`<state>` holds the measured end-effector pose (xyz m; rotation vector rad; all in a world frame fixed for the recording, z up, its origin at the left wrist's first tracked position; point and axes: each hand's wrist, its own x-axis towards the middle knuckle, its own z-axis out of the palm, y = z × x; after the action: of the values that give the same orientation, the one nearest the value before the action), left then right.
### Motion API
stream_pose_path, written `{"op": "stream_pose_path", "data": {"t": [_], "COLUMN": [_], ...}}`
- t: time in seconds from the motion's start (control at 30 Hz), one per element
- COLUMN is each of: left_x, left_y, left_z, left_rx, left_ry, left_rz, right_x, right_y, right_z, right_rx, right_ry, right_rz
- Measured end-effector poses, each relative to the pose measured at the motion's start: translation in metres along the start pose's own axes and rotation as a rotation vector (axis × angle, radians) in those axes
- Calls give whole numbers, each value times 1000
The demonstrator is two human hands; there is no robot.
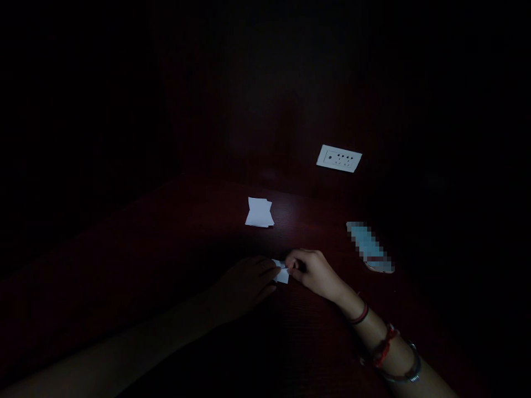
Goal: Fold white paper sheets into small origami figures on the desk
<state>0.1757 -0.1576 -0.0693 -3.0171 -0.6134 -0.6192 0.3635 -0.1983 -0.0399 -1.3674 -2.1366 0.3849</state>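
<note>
While the right hand [313, 271] curls its fingers in a narrow pinch on the right end of a small white slip [282, 273], the left hand [244, 284] meets it from nine o'clock, its fingertips bunched on the slip's left end, so that the paper is held between the two hands just above the table [174, 249]. The slip sits low and a little right of the middle of the view, close to the dark red-brown tabletop; the dim light hides whether its underside touches the wood. The left hand lies in deep shadow and its thumb cannot be made out, while the right hand catches more light. At the right wrist, toward five o'clock from the grip, sits a dark band [360, 315], then a red cord [384, 345], then a metal bangle [409, 370] farther down the forearm. At eleven o'clock from the slip, well apart from both hands, a folded white paper [259, 213] lies flat on the table. At two o'clock from the hands, a pale flat object [370, 247] rests on the table, too blurred to identify. Beyond it, at one o'clock and higher up on the dark wall, a white socket plate [339, 158] shows several holes. Everything else is lost in darkness.
</note>
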Motion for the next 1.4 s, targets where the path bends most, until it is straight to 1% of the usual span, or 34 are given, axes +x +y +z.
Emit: {"op": "stream_pose_path", "data": {"t": [0.23, 0.43, 0.63, 0.73, 0.93, 1.03, 1.23, 1.4], "left_x": [-1, 1, 1, -1, -4, -4, -1, 2], "left_y": [0, 1, 2, 2, 0, -1, 2, 3], "left_z": [1, -2, -3, -2, 0, -1, -7, -8], "left_rx": [-1, -22, -40, -47, -59, -56, -33, -23], "left_ry": [-23, -57, -29, -11, -9, -15, -38, -48], "left_rz": [11, 9, -10, 0, 0, -1, 10, 0], "right_x": [-1, -1, -4, -5, -12, -15, -11, -7], "right_y": [5, 9, 11, 14, 19, 18, 13, 10], "right_z": [-4, -2, -2, -2, -4, -5, -7, -2], "right_rx": [-73, -142, -138, -120, -188, -207, -60, -170], "right_ry": [-18, -34, -47, -57, -100, -96, -43, -63], "right_rz": [-84, -105, -189, -208, -207, -184, -101, -70]}}
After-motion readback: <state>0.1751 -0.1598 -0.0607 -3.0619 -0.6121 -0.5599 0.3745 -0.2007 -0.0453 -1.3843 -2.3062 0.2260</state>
